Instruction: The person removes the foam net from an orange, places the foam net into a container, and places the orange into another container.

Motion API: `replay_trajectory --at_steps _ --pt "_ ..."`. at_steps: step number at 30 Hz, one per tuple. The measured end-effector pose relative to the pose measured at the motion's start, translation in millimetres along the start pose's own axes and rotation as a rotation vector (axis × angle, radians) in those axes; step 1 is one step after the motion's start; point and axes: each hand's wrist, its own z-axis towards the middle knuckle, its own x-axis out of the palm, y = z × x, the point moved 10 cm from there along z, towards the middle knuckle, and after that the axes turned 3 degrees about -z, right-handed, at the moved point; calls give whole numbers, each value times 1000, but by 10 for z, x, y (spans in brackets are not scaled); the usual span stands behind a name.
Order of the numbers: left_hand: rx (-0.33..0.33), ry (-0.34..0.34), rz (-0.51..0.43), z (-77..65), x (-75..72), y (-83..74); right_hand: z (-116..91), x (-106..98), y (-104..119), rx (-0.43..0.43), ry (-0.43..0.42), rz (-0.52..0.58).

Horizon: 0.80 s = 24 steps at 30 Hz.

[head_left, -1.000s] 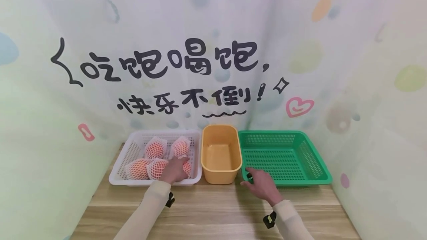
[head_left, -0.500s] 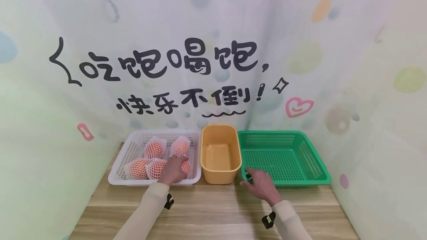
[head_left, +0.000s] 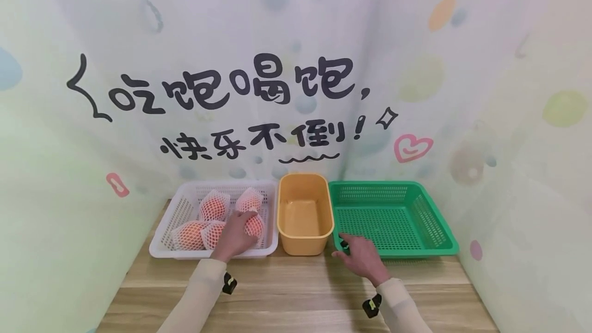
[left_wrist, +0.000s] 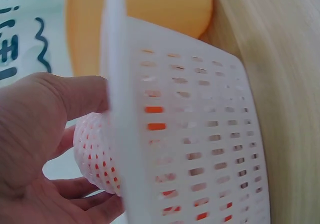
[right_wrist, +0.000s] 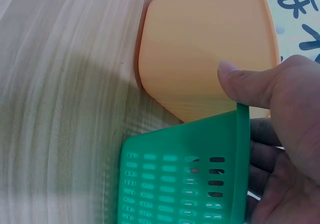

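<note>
In the head view my left hand (head_left: 237, 235) reaches into the white basket (head_left: 159, 245) at its right front. It holds a reddish fruit (head_left: 254, 225) in a white foam net. Seen from the left wrist, the thumb lies on one side of this netted fruit (left_wrist: 97, 154) and the curled fingers on the other; the basket's rim hides part of it. My right hand (head_left: 363, 256) rests at the left front corner of the green basket (head_left: 435, 209). The right wrist view has its thumb extended past the rim, its fingers partly hidden behind the green wall (right_wrist: 200, 149).
Several more netted fruits lie in the white basket, among them one at the back (head_left: 214, 205) and one at front left (head_left: 188, 235). A yellow bin (head_left: 305, 244) stands between the baskets. All stand on a wooden table (head_left: 296, 292) against a printed curtain (head_left: 287, 24).
My left hand has shifted slightly left, and more of the netted fruit at its fingers shows. The right hand stays at the green basket's corner.
</note>
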Motion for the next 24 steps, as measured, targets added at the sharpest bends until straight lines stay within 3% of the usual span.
replay_trajectory --at_steps 14,24 --pt "-28 -45 -132 -129 -302 -80 -7 39 -19 23 17 20" --pt "58 -130 -258 -352 -367 -204 -20 35 -71 49 35 159"
